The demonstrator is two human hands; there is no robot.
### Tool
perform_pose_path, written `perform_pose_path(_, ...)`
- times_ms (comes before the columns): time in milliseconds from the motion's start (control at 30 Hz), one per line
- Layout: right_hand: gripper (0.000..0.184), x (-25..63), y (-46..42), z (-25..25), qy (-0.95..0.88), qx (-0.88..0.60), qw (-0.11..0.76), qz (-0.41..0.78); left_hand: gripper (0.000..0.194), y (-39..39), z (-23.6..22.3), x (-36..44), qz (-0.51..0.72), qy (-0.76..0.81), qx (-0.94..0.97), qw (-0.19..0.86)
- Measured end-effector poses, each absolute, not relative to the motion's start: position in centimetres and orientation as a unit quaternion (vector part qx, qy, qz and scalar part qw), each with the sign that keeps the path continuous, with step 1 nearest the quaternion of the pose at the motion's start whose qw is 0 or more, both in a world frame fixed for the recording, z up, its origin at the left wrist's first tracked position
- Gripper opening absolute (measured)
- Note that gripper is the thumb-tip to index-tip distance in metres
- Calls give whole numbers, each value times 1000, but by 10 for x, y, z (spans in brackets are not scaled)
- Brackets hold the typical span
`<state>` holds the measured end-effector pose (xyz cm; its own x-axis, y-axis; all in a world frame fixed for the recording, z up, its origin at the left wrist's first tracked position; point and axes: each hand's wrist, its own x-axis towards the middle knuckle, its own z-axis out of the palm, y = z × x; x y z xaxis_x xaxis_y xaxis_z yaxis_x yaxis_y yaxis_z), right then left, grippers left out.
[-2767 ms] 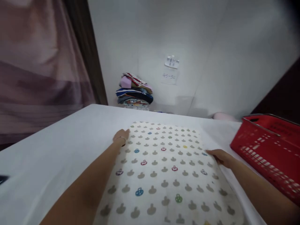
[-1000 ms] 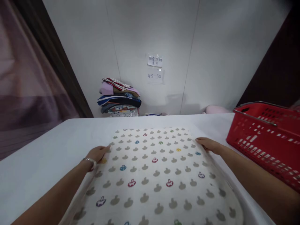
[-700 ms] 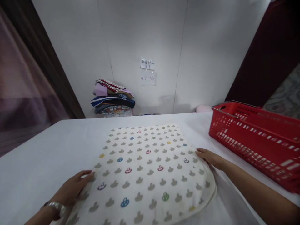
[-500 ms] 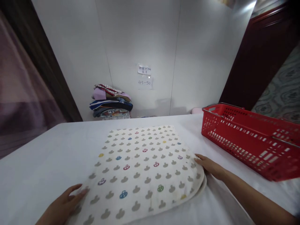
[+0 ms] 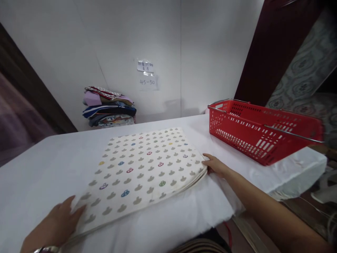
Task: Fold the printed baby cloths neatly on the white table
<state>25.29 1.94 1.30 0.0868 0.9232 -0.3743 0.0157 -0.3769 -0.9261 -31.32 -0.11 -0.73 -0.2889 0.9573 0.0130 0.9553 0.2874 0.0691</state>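
A folded cream cloth [image 5: 142, 168], printed with grey and a few coloured mushrooms, lies flat before me in layers. My left hand [image 5: 56, 219] is at its near left corner, fingers apart, with the fingertips touching the edge; a watch strap shows at that wrist. On the opposite side, my right hand [image 5: 214, 164] pinches the cloth's curved right edge, where the stacked layers show. The fingers under that edge are hidden.
A white-covered table [image 5: 34, 168] carries the cloth. A red plastic basket [image 5: 258, 133] with metal handles stands at the right. Behind the table's far edge is a pile of folded clothes [image 5: 109, 107], against a wall with paper labels [image 5: 147, 82].
The view has turned right and down, bringing the table's near edge into sight. My right hand has closed on the cloth's right edge, whose rounded near corner looks straighter now.
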Motion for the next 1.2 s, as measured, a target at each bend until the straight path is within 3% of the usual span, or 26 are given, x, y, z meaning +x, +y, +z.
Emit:
perform_pose_path(67, 67, 255, 17, 12, -387, -600, 409, 568, 50, -3, 16, -272, 67, 770, 634, -1)
perform_pose_path(200, 72, 258, 14, 11, -384, -586, 412, 582, 42, -13, 53, -147, 142, 654, 734, 118)
perform_pose_path(333, 69, 256, 11, 11, -373, -574, 434, 586, 33, -23, 50, -33, 161, 461, 857, 164)
perform_pose_path(500, 61, 252, 3, 12, -352, -541, 476, 597, 37, -15, 31, 48, 141, 410, 886, 166)
perform_pose_path(700, 54, 253, -14, 9, -324, -518, 483, 627, 25, 4, 20, 80, 107, 451, 864, 198)
perform_pose_path(1000, 35, 247, -19, 7, -391, -549, 423, 606, 41, 15, 19, 83, 123, 477, 825, 278)
perform_pose_path(1200, 46, 247, -18, 5, -405, -572, 410, 584, 28, 15, 15, 81, 167, 483, 797, 323)
